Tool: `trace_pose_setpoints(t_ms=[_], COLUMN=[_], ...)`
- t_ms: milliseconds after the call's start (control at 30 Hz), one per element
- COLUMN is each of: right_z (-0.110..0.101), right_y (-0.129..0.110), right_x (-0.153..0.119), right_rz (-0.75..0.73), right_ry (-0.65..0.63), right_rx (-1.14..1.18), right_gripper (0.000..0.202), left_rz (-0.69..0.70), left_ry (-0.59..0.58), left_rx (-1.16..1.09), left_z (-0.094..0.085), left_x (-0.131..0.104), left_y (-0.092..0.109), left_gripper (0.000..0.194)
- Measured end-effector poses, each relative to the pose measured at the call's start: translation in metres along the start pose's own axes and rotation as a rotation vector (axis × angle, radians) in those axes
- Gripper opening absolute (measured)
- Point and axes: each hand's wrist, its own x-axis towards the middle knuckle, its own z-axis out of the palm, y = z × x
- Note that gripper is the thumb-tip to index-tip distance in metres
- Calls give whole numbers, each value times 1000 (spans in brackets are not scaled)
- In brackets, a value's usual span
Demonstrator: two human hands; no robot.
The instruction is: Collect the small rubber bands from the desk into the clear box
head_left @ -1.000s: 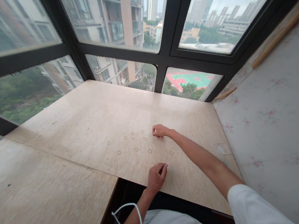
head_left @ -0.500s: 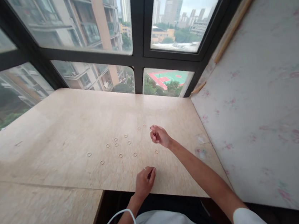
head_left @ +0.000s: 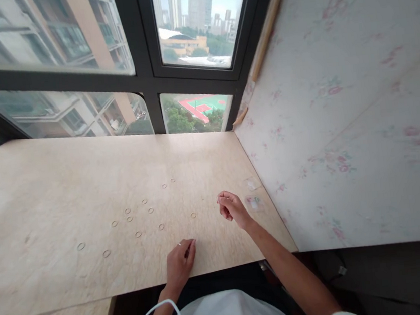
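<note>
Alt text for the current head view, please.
A person's right hand, fingers curled, is over a pale tabletop scattered with thin rings; the left hand is near the front edge. Windows stand beyond, a floral wall at right.

A: Class of place?
B: A home, by its features: one upper-storey room, window corner.
A: Items, right side?
B: Wall (head_left: 372, 113), one, pale, pattern of pink flowers; wood-coloured strip (head_left: 268, 24) along its far edge.
A: Far side?
B: Window frame (head_left: 135, 44), dark, several panes. Outside: apartment block (head_left: 77, 26), left; sports court (head_left: 201, 108), red and green, well below; towers (head_left: 200, 9), distant.
A: Near side?
B: Bench (head_left: 203, 161), one, beige, stone-patterned, reaching to the windows like a deep sill.
</note>
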Motion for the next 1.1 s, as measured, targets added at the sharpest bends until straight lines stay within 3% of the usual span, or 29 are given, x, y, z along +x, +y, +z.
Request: trace_pose_setpoints(t_ms=[100,267,467,800,1100], right_z=[-31,-79,-117,-142,-135], right_y=[14,24,29,43,33], right_x=[-15,-30,-36,-25,-43], right_rz=[15,-16,-50,-84,-132], right_ry=[180,365,572,678,673], right_rx=[-121,-199,-275,-501,-539], right_gripper=[22,27,34,41,43], left_rz=[-5,3,2,4,7], left_ry=[22,54,73,82,85], left_rx=[42,93,141,188,235], left_z=[3,7,9,10,11], left_x=[0,3,3,4,4], left_y=[-2,-2,-2,0,1], left_gripper=[34,31,31,33,35])
